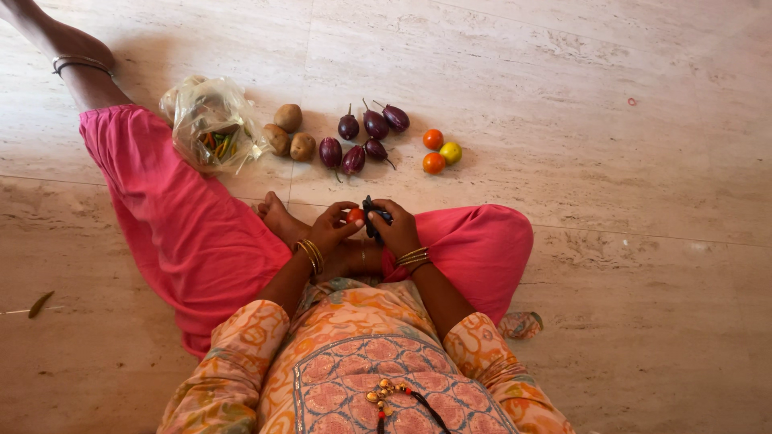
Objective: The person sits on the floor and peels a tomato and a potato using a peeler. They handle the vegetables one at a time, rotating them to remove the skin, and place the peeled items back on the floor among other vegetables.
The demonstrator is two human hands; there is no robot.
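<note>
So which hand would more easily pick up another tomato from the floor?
Probably the right hand: the three loose tomatoes lie ahead on its side, though it holds a dark tool. The left hand holds a tomato.

Floor (643, 265): pale veined stone tiles. Lying directly on it: three potatoes (288, 131); six small purple aubergines (363, 138); three tomatoes (439, 150), two orange, one yellow-green; clear plastic bag (215, 122) of vegetables; one green pod (39, 303), well apart.

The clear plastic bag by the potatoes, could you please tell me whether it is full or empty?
Partly full: the clear plastic bag lies on the floor beside the potatoes, with green and orange vegetables visible through it.
</note>
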